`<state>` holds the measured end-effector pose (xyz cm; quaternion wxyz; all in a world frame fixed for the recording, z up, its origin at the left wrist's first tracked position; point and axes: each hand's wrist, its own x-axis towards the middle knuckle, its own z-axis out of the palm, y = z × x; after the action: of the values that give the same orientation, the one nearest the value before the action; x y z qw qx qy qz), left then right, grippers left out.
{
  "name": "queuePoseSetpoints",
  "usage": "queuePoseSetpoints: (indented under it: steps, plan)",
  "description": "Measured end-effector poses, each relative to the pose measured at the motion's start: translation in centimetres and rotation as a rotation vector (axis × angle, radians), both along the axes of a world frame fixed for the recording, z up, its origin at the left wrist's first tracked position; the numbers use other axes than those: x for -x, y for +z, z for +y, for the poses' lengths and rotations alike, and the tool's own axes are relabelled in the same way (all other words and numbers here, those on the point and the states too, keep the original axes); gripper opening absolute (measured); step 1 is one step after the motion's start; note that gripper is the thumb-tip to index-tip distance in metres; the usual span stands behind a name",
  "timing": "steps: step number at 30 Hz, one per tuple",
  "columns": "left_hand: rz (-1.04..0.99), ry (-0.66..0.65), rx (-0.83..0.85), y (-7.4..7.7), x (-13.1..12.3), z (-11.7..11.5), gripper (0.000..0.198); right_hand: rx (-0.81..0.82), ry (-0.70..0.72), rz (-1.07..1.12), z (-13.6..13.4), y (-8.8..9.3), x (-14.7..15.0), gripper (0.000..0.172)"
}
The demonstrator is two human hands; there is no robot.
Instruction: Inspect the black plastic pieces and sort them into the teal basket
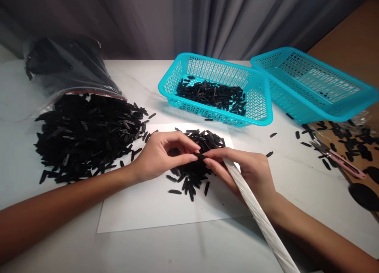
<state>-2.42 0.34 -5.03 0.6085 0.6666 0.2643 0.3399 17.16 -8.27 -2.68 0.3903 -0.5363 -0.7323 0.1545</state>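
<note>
Over a small heap of black pieces (194,176), my left hand (160,152) and my right hand (251,170) meet fingertip to fingertip. Between them is one small, narrow black plastic piece (201,156), pinched at its left end by my left thumb and fingers and at its right end by my right ones. A long white wrapped strip or rod (257,213) runs from my right index finger down to the bottom edge; its upper end is hidden, and how it is held is unclear. A white sheet (133,209) lies beneath the heap.
Left, a clear plastic bag (68,63) spills a large pile of black pieces (89,138). A turquoise basket (214,113) behind my hands holds more pieces; a second basket (314,67) stands at right. Pink-handled scissors (345,164) lie near a brown board (346,146).
</note>
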Motion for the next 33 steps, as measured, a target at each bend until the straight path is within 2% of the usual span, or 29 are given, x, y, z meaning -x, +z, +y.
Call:
queuePoseSetpoints:
  steps: [2,8,13,28,31,33]
  plan:
    - [0.009,0.019,0.02,0.0,0.0,0.0,0.019,-0.016,-0.001,0.001,0.1,0.1,-0.1,0.01]
    - [0.041,0.041,0.019,0.1,0.0,0.0,0.007,-0.025,0.0,0.018,0.1,0.0,-0.3,0.011]
    - [0.025,0.013,0.002,0.0,0.1,0.0,0.011,-0.03,-0.008,0.004,0.0,0.0,-0.2,0.012]
    - [0.014,0.006,-0.007,-0.1,0.0,0.0,0.008,-0.052,0.0,-0.008,-0.2,0.0,-0.1,0.014]
    - [0.077,0.063,-0.091,0.1,0.1,-0.1,0.011,-0.093,-0.026,-0.01,0.3,0.6,-0.4,0.013]
    - [0.175,0.113,-0.241,0.2,0.1,-0.2,0.026,-0.18,-0.157,-0.019,1.2,1.4,-1.1,0.011]
